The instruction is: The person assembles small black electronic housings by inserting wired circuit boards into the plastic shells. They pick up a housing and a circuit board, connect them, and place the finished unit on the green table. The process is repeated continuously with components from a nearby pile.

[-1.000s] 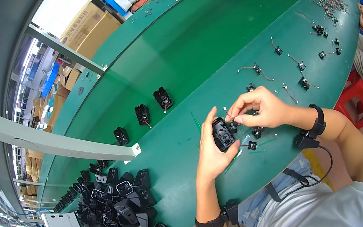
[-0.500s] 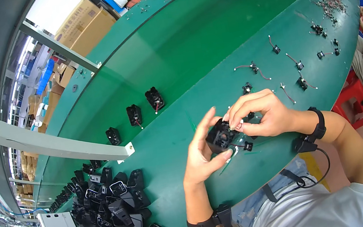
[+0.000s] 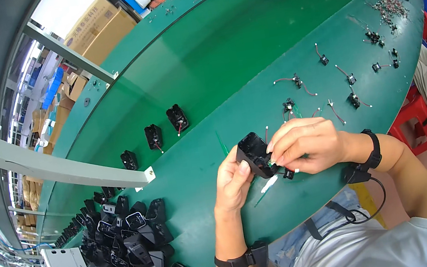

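My left hand [image 3: 233,185] is closed round a black plastic housing [image 3: 251,155], thumb along its near side, with the open hollow turned up toward the right. The fingertips of my right hand [image 3: 310,145] are pinched together at the right edge of that housing. Something tiny and pale green shows at those fingertips, too small to name. Just below them lies a small black module [image 3: 288,173] with a white plug end beside it. On the table under my hands is a thin green and white stick-like thing [image 3: 268,184], partly covered.
A heap of black housings [image 3: 130,242] lies at the left. Three housings with parts inside, one of them [image 3: 177,118], stand on the green belt. Small wired modules [image 3: 353,100] are scattered to the right, with a pile of tiny parts [image 3: 389,6] farther off. A grey post [image 3: 62,163] crosses the left.
The housing has turned in my left hand, so its hollow now shows more. My right fingers have moved down to its lower right edge. Housings on the belt have shifted slightly left.
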The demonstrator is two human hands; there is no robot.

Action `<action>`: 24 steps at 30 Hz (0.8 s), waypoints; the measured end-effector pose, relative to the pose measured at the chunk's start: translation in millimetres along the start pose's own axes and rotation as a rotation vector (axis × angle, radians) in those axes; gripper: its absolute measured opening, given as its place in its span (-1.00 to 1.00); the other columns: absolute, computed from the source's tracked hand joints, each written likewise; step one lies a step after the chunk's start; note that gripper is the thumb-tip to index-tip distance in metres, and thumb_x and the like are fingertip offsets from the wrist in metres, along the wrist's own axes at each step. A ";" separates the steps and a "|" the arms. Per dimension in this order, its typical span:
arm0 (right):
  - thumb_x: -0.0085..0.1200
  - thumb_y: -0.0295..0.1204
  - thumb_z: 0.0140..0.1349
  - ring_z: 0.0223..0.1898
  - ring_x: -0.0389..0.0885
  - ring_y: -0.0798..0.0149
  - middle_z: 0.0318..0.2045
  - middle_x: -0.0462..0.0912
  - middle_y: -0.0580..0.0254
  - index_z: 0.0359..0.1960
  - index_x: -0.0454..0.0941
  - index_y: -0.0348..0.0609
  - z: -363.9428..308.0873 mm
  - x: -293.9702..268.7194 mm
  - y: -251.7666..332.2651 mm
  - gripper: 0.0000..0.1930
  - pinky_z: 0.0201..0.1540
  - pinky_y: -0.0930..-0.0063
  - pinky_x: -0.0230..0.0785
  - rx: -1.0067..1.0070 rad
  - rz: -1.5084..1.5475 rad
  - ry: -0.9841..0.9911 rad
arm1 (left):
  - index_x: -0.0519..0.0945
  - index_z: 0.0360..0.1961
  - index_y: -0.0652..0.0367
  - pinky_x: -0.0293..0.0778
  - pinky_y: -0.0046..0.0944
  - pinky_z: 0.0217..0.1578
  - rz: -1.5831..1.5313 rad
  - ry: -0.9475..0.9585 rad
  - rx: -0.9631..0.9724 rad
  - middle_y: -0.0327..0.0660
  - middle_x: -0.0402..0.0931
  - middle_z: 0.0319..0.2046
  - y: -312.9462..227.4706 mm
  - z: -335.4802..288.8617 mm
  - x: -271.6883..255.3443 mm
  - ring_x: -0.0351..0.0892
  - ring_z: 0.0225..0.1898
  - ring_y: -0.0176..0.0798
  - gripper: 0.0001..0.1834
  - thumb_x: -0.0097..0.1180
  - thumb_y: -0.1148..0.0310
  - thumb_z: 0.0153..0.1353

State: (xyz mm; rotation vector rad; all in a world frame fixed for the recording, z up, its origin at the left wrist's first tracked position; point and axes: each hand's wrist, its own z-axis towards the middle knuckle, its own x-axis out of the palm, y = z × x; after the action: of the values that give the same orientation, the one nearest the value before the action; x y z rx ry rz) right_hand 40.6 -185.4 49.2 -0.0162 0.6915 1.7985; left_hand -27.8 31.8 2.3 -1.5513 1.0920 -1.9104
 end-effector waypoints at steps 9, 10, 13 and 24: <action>0.30 -0.68 -0.04 -0.20 0.72 0.13 -0.32 0.72 0.19 -0.42 0.62 -0.23 -8.7 11.6 3.4 -0.84 -0.16 0.35 0.60 0.079 0.041 -0.035 | 0.31 0.30 0.36 0.40 -0.19 0.18 0.005 0.043 -0.003 -0.09 0.50 0.11 8.8 0.4 -3.2 0.50 0.13 -0.23 -0.33 0.21 0.17 0.33; 0.29 -0.68 -0.03 -0.19 0.72 0.13 -0.32 0.72 0.19 -0.41 0.62 -0.24 -8.8 13.1 3.8 -0.85 -0.15 0.35 0.60 0.120 0.065 -0.062 | 0.31 0.30 0.36 0.40 -0.19 0.18 -0.006 0.038 0.000 -0.09 0.50 0.11 8.7 0.8 -3.1 0.50 0.13 -0.22 -0.33 0.22 0.17 0.33; 0.26 -0.67 0.02 -0.17 0.72 0.12 -0.35 0.73 0.19 -0.39 0.64 -0.25 -10.0 15.3 6.9 -0.88 -0.08 0.33 0.56 0.246 0.073 -0.093 | 0.31 0.30 0.35 0.41 -0.20 0.16 0.019 -0.029 0.025 -0.10 0.51 0.09 10.9 2.2 2.9 0.52 0.10 -0.23 -0.34 0.20 0.15 0.33; 0.45 -0.45 -0.11 0.17 0.50 -0.05 0.12 0.55 0.07 -0.18 0.72 -0.14 -5.8 9.2 4.3 -0.63 0.15 0.12 0.41 0.215 -0.056 0.102 | 0.39 0.18 0.32 0.52 -0.31 -0.13 0.114 -0.114 0.074 -0.15 0.58 -0.04 1.5 3.1 5.6 0.60 -0.12 -0.33 -0.46 0.22 0.23 0.32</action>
State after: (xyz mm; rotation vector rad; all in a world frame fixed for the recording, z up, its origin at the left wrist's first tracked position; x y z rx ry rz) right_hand 31.7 -180.8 43.1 0.0164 0.9457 1.6705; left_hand -26.6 25.8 4.6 -1.5044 1.0269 -1.7455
